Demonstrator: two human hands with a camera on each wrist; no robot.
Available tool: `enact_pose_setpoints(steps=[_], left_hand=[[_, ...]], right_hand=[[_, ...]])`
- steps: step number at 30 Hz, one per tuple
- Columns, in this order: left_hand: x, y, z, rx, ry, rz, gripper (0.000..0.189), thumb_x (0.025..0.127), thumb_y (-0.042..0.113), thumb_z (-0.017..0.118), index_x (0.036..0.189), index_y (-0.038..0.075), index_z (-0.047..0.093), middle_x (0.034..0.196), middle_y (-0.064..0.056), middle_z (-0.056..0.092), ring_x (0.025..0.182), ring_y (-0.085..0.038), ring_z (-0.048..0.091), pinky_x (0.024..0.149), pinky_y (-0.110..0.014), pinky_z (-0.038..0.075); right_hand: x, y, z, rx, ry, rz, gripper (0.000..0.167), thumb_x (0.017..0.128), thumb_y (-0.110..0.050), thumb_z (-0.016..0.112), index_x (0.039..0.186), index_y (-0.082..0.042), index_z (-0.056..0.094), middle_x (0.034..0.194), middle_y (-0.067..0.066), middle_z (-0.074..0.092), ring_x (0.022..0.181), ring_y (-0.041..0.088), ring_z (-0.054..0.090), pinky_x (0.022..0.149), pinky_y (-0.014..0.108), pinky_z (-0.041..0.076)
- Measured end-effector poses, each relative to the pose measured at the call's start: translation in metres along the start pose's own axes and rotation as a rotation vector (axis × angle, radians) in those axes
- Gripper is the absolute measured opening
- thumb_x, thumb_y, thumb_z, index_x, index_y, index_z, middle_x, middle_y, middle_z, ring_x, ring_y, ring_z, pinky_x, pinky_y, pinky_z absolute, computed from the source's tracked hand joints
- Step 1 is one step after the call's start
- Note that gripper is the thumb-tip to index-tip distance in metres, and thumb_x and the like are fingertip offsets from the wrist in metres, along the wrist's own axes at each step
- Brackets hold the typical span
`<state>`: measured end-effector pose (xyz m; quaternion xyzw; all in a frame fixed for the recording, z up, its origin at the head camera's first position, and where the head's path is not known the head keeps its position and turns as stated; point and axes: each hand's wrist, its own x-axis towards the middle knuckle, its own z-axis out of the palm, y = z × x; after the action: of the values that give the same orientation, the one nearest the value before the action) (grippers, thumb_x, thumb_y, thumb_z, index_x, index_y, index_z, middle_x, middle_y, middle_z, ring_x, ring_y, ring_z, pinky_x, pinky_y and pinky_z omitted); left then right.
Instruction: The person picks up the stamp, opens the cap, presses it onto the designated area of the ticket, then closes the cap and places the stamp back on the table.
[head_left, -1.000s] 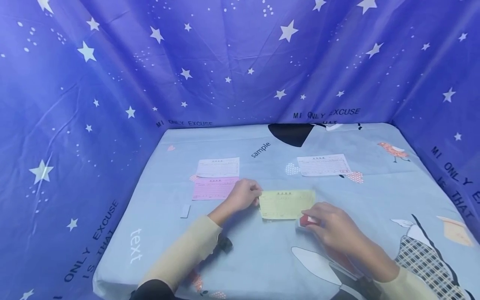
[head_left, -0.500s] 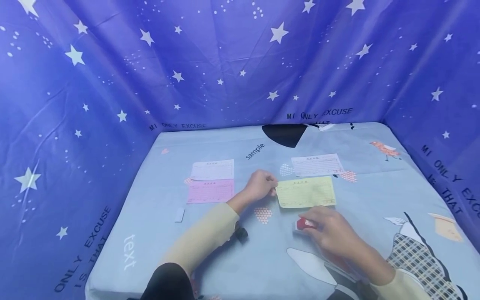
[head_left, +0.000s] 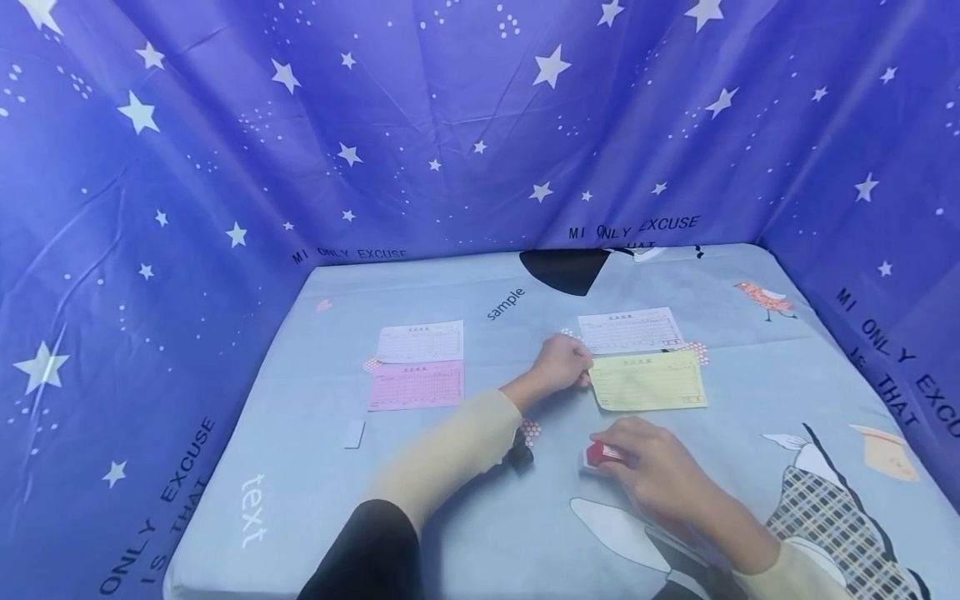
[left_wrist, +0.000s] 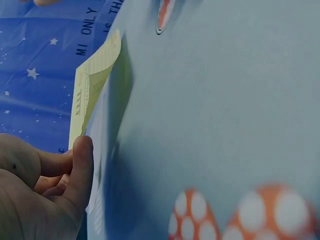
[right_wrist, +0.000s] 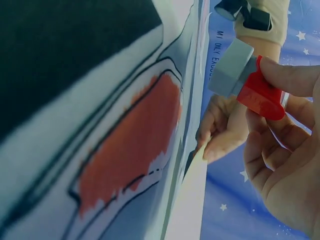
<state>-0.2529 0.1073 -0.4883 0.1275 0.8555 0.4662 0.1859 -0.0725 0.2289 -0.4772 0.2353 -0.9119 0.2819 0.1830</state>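
My left hand (head_left: pixel 558 364) pinches the left edge of a yellow printed slip (head_left: pixel 648 382) between thumb and fingers. In the left wrist view the slip (left_wrist: pixel 95 75) is curved and lifted off the cloth. The slip lies just below a white slip (head_left: pixel 628 331) at the right. My right hand (head_left: pixel 667 468) holds a small red stamp (right_wrist: pixel 260 95) with a grey block-shaped end, low over the cloth in front of the yellow slip. The right wrist view shows thumb and fingertips on the stamp's red body, its grey end facing the table.
Left of centre lie another white slip (head_left: pixel 422 342) and a pink slip (head_left: pixel 417 387), edge to edge. A small pale rectangular piece (head_left: pixel 354 434) lies nearer the front left. Printed light blue cloth (head_left: pixel 300 500) covers the table. Blue star curtains (head_left: pixel 420 125) stand around it.
My left hand has carried the yellow slip right and slightly back, to just below the right white slip. The right hand still holds the stamp, nearly in place. The head view has shifted slightly.
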Motion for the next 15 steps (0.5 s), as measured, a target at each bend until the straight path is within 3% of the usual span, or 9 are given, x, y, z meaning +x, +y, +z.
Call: enact_pose_setpoints(steps=[6,15], left_hand=[[0.009,0.005,0.013,0.047,0.002,0.022,0.009,0.093,0.002,0.067,0.088,0.001,0.075,0.063,0.001,0.065,0.047,-0.007,0.061,0.047,-0.017,0.048],[0.017,0.006,0.015,0.106,-0.005,-0.018,0.01,0.096,0.008,0.066,0.095,0.004,0.075,0.067,0.002,0.065,0.052,-0.008,0.063,0.046,-0.017,0.045]], right_hand=[[-0.002,0.003,0.002,-0.021,-0.021,0.031,0.035,0.071,-0.011,0.087,0.104,-0.014,0.078,0.096,-0.012,0.067,0.087,0.006,0.062,0.075,0.03,0.055],[-0.003,0.008,0.003,-0.011,0.0,0.013,0.036,0.069,-0.009,0.088,0.103,-0.013,0.078,0.096,-0.014,0.067,0.088,0.005,0.062,0.081,0.016,0.047]])
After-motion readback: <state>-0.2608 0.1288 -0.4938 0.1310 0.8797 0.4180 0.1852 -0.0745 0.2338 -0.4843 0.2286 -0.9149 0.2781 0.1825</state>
